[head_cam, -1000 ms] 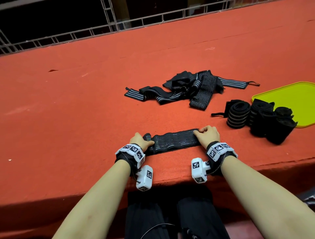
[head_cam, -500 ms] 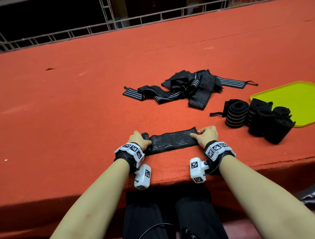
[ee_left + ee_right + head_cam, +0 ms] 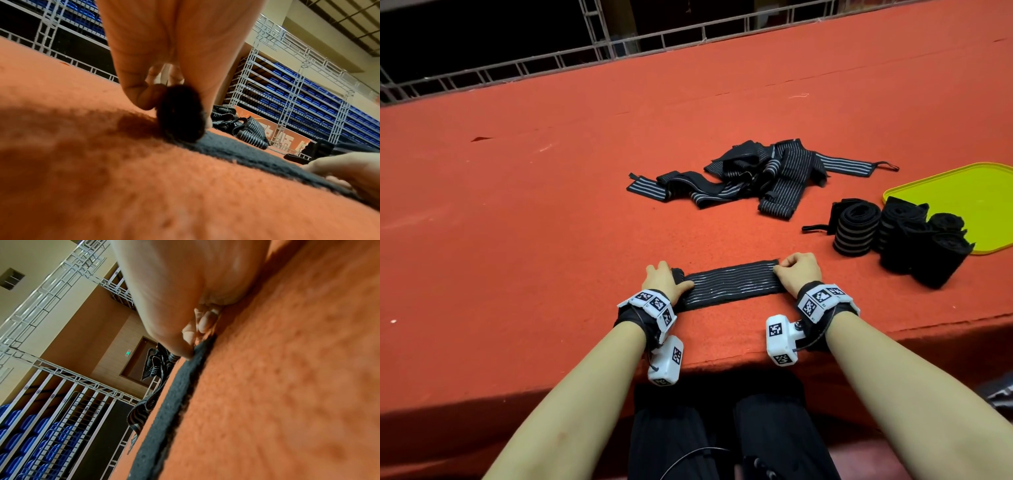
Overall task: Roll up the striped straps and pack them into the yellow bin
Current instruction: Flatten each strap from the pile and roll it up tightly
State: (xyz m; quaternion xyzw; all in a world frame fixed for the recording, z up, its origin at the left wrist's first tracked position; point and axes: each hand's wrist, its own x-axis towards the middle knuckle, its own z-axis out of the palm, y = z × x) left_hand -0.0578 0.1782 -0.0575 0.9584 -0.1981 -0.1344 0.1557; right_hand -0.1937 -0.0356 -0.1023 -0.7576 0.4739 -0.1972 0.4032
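Left hand (image 3: 662, 281) first: your fingers are curled over a small starter roll at the left end of the strap (image 3: 729, 285), and the left wrist view shows that dark little coil pinched between thumb and fingers, sitting right on the red counter (image 3: 551, 240). Over on the other end, your right hand (image 3: 798, 274) is bunched up with the fingertips pinning the strap's right edge flat against the counter, thumb tucked onto the fabric. Between the two hands the strap lies stretched and flat near the front edge, stripes up, so almost all of its length is yet to be wound.

Now the scoreboard. Off to your right, a cluster of finished rolls (image 3: 900, 240) stands partly on the near corner of the yellow bin (image 3: 962, 185), with the leftmost roll beside it on the counter; how many there are I cannot count cleanly, they blur together. Further back, a tangled heap of loose straps (image 3: 760, 174) waits untouched. So by my read you're somewhere mid-task: a few rolled, one just begun, a pile to go, and the finished ones will likely want nudging properly into the bin.
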